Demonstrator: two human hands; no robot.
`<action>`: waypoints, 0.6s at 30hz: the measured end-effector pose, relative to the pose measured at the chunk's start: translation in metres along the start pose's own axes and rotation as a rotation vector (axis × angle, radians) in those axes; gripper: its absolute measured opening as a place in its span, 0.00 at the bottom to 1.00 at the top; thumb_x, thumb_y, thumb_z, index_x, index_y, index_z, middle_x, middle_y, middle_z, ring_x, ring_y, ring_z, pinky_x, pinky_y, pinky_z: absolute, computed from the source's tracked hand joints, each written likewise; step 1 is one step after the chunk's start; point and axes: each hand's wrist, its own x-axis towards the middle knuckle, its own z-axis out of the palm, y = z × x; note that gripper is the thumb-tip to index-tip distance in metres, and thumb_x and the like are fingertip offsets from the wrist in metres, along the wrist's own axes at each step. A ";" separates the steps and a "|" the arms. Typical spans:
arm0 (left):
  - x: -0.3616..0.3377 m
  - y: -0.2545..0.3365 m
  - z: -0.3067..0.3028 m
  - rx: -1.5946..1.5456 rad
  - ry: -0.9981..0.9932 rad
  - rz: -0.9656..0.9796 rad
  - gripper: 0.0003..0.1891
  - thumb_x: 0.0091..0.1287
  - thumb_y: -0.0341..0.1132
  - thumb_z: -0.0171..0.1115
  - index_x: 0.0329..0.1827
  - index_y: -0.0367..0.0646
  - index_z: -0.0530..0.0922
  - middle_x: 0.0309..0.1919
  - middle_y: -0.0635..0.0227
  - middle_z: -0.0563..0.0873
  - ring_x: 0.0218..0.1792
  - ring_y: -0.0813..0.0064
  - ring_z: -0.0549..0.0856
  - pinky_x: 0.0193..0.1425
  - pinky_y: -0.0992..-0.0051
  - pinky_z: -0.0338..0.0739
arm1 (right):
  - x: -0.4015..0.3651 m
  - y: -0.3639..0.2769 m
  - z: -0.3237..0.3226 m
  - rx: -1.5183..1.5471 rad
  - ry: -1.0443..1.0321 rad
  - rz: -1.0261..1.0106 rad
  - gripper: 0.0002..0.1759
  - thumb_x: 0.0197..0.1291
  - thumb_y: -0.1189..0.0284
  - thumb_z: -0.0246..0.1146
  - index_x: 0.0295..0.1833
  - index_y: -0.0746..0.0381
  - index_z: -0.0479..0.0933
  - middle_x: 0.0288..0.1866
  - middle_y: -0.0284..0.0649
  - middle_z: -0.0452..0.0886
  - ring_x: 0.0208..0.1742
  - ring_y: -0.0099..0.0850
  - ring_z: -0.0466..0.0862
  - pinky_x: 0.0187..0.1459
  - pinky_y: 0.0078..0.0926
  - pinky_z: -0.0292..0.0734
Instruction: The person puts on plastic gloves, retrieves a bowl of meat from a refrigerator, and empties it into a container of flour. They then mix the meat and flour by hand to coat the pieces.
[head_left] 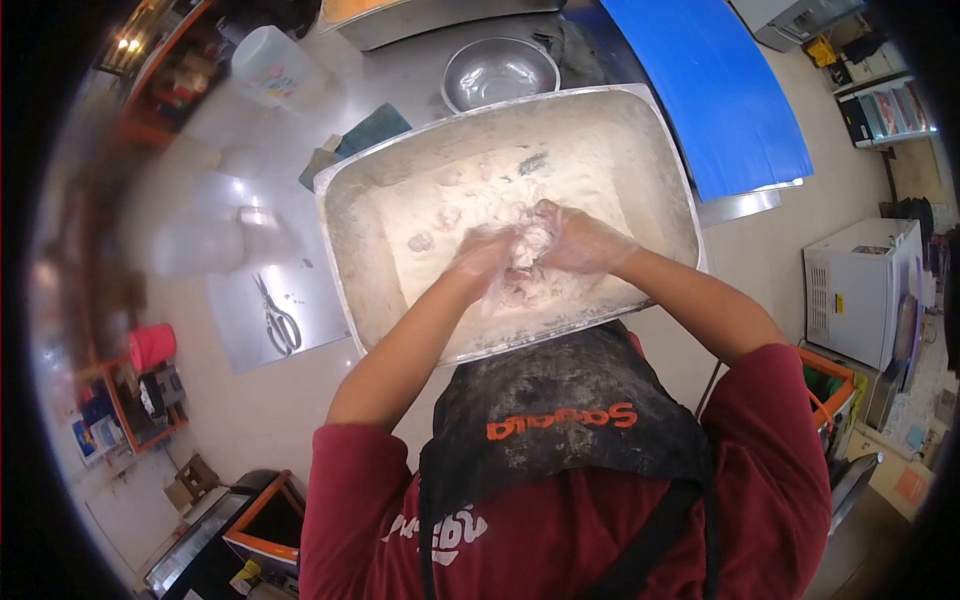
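A large metal tub (670,170) of white flour (420,265) stands in front of me, with several flour-coated lumps of what looks like raw meat lying in it. Over its middle, my left hand (484,262) and my right hand (588,242), both in clear plastic gloves, close from either side around a floured piece of meat (533,245). The fingers are partly hidden by flour and glove folds. A dark-skinned lump (532,164) sits near the tub's far wall.
Behind the tub are a steel bowl (500,72) and a deep steel tray (440,25). Scissors (279,318) lie on the metal table at left, near a dark green cloth (374,130) and a plastic jug (272,62). A blue board (715,90) is at right.
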 end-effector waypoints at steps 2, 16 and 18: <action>-0.034 0.007 -0.017 0.032 0.045 0.098 0.33 0.73 0.46 0.61 0.70 0.24 0.67 0.64 0.44 0.76 0.57 0.61 0.84 0.57 0.65 0.87 | -0.009 0.003 -0.010 0.202 -0.055 -0.069 0.54 0.44 0.59 0.80 0.74 0.69 0.62 0.66 0.53 0.77 0.66 0.43 0.78 0.67 0.36 0.73; 0.048 0.019 -0.039 1.428 0.313 0.342 0.37 0.55 0.50 0.73 0.64 0.36 0.76 0.64 0.37 0.77 0.67 0.44 0.76 0.65 0.58 0.77 | 0.082 -0.020 0.014 -0.662 -0.171 -0.195 0.46 0.49 0.54 0.75 0.71 0.63 0.70 0.68 0.54 0.74 0.69 0.47 0.74 0.71 0.43 0.72; 0.052 0.003 -0.047 1.369 0.108 0.291 0.38 0.56 0.52 0.71 0.63 0.33 0.76 0.60 0.37 0.79 0.61 0.45 0.80 0.65 0.59 0.77 | 0.079 0.017 0.022 -0.527 -0.105 -0.367 0.40 0.52 0.53 0.73 0.66 0.64 0.74 0.62 0.54 0.77 0.67 0.46 0.76 0.70 0.42 0.73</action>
